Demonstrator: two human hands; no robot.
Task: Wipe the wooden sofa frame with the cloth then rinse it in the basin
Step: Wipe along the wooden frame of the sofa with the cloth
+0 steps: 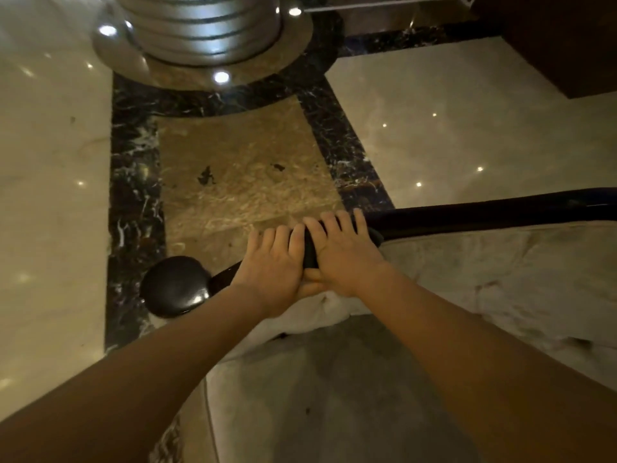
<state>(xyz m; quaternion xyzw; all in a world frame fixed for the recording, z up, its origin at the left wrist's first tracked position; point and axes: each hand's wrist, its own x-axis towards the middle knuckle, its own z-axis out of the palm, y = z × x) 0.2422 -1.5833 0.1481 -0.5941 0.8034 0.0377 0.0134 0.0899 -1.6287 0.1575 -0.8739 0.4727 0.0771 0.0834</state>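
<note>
Floor [53,195]: pale glossy marble at left, a dark veined band beside it, a tan slab in the middle, with ceiling lights reflected in it.
Column [200,25]: ribbed metal base at top centre, standing on the tan ring of the floor.
Knob [175,287]: round, dark, polished end of the frame, just left of the left hand.
Left hand [273,265]: palm down on the frame, fingers curled over its far edge, thumb tucked under and touching the right hand.
Frame [484,212]: dark glossy wood, running from the knob under both hands and on to the right edge.
Right hand [344,248]: pressed on the frame right beside the left, fingers spread and bent over the rail.
Cloth [320,309]: white bunch showing just below the hands, against the cushion; whether either hand grips it I cannot tell.
Cushion [500,275]: grey, soft, filling the lower right behind the frame.
</note>
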